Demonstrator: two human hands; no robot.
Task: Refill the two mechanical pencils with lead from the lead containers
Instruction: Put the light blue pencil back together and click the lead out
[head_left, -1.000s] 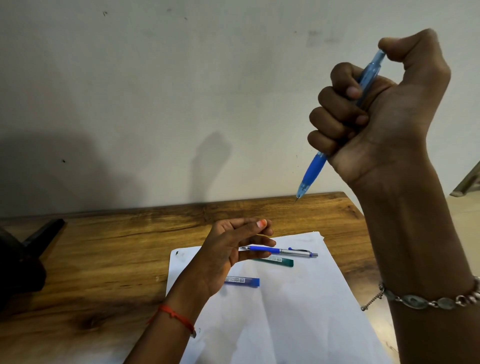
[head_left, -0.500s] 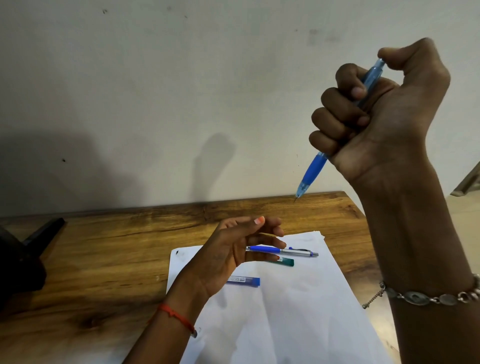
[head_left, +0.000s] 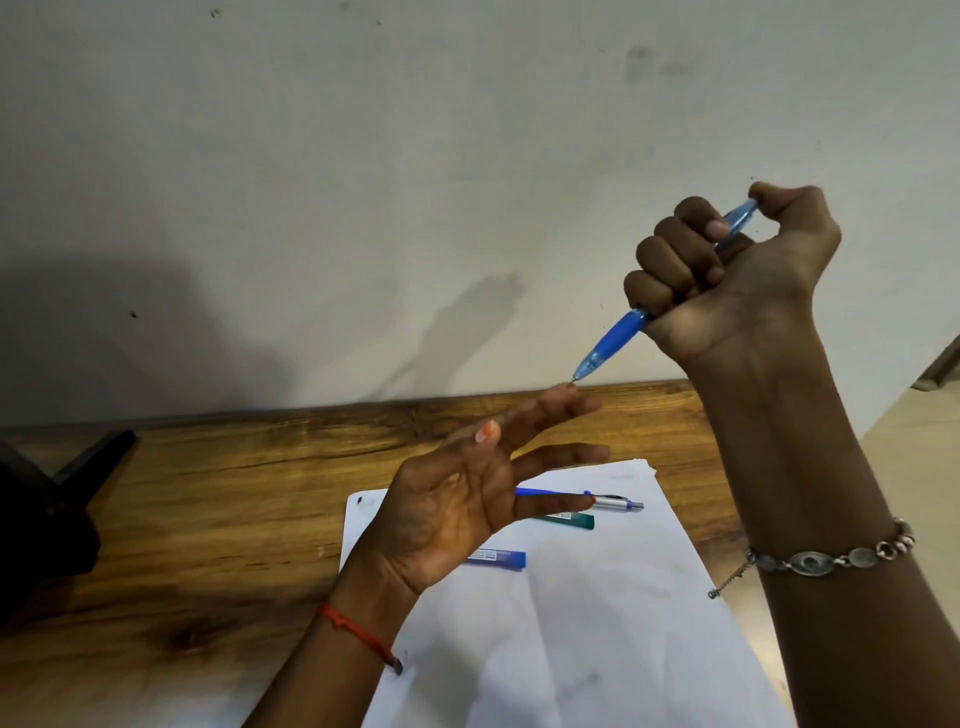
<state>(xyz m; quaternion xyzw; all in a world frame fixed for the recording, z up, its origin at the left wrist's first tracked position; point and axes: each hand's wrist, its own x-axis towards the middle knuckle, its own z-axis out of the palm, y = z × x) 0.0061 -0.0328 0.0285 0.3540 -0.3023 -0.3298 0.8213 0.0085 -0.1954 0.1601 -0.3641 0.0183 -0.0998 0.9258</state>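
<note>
My right hand (head_left: 727, 275) grips a light blue mechanical pencil (head_left: 618, 338) in a fist, raised above the table, thumb on its top end, tip pointing down-left. My left hand (head_left: 467, 504) is open, palm up, fingers straight, and a fingertip touches the pencil's tip. Under the left fingers a second pencil (head_left: 608, 501), blue and silver, lies on the white paper (head_left: 597, 623). A green lead container (head_left: 569, 521) lies just below it, partly hidden by my fingers. A blue lead container (head_left: 498, 559) lies nearer, beside my left palm.
The wooden table (head_left: 234, 499) stands against a pale wall. A black object (head_left: 47, 509) sits at the table's left edge. The table's right edge runs just behind my right forearm.
My right hand has come down with the blue pencil. My left hand has risen off the paper and spread its fingers, so a fingertip now meets the pencil tip.
</note>
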